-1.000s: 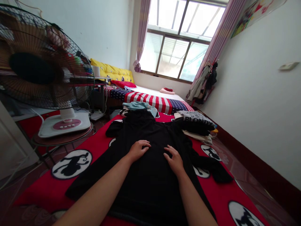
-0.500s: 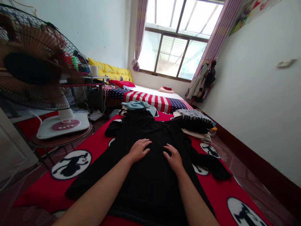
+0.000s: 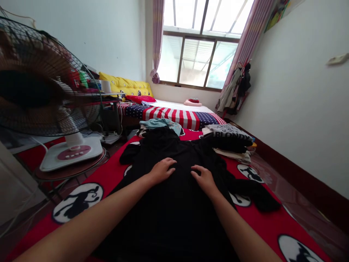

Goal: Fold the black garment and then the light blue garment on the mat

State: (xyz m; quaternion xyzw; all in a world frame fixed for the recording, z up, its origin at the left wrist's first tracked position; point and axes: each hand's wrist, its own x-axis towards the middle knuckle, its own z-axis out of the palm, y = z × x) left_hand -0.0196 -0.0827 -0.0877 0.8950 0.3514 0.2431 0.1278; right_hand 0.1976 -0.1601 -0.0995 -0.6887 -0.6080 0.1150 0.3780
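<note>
A black garment (image 3: 174, 203) lies spread flat on a red blanket (image 3: 103, 178) with black-and-white round prints. My left hand (image 3: 161, 169) rests palm down on the garment's middle, fingers stretched out. My right hand (image 3: 204, 177) lies flat on the cloth just to the right, fingers also out. The two hands are a short gap apart. One black sleeve (image 3: 256, 194) trails off to the right. Neither hand holds anything.
A running fan (image 3: 40, 80) stands on a small round table at the left. Folded clothes (image 3: 229, 140) are stacked at the blanket's far right, a teal garment (image 3: 159, 123) at its far end. Behind is a bed with a striped cover (image 3: 180, 116), then a window.
Both hands slid a little farther up the black garment, staying flat. The camera tipped slightly, so the scene shifted.
</note>
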